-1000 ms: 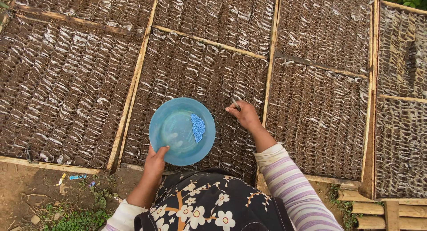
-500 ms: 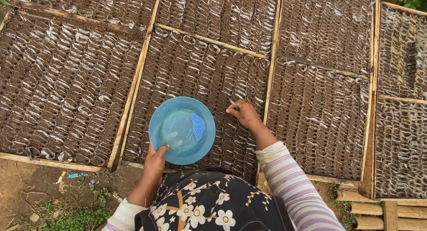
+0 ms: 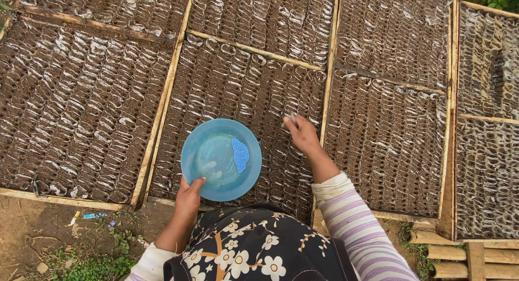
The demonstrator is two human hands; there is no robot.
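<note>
Here we hold the round blue plate [image 3: 220, 159] in our left hand [image 3: 189, 193], the thumb lying over its near rim and the other fingers hidden below it, so the hand is closed on the rim. A small heap of blue seeds [image 3: 240, 154] lies on the plate, right of its centre. Our right hand [image 3: 301, 134] is just to the right of the plate, low over the soil-filled seedling bags [image 3: 243, 91] inside the wooden frame [image 3: 327, 91]. Its fingertips are pressed together around a thin small stick [image 3: 287, 120]; it is blurred, so we cannot tell if a seed is on it. To do this step well, we judge that the plate should stay level, so the heap does not roll to the rim, and stay close to the working hand. The stick should go down upright in the middle of one bag, not on its plastic edge, and we should go row by row away from the plate, so no bag is missed or filled twice. Beyond the frame, more frames of bags [image 3: 389, 113] lie to the right of the plate and bare ground [image 3: 32, 227] to its lower left.
</note>
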